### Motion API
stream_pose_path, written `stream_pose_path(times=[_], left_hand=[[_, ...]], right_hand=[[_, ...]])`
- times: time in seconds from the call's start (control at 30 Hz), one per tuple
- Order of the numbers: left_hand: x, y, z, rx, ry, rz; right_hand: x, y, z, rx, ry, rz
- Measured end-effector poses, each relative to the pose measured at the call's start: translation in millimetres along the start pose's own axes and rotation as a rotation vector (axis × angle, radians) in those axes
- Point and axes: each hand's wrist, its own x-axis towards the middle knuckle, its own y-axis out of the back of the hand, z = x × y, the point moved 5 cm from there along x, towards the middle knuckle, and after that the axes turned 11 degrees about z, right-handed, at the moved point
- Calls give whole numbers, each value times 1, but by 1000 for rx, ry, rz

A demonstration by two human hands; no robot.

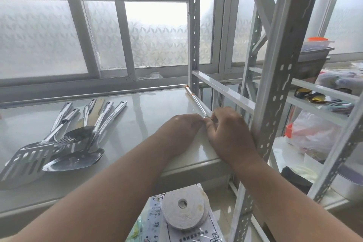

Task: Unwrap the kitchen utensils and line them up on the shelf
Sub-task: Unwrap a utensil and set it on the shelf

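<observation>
Both bare forearms reach over the glossy white shelf [157,108], the left hand [179,129] and right hand [228,133] meeting fingertip to fingertip to pinch the near end of a long thin clear-wrapped utensil [198,102], probably to start peeling its wrap. It lies along the shelf's right edge; the shiny steel spatulas and spoons [64,139] lie bare in a loose heap at the left.
</observation>
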Motion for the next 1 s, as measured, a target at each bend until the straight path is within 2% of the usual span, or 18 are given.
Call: stream_pose_path(times=[0.6,0.83,1.0], left_hand=[[1,-4,-2,28,-14,-10],[-3,3,5,107,-17,9],[-17,29,9,327,-87,70]], right_hand=[[0,3,-2,-9,6,48],[-2,7,-4,39,10,75],[-7,19,-25,93,230,86]])
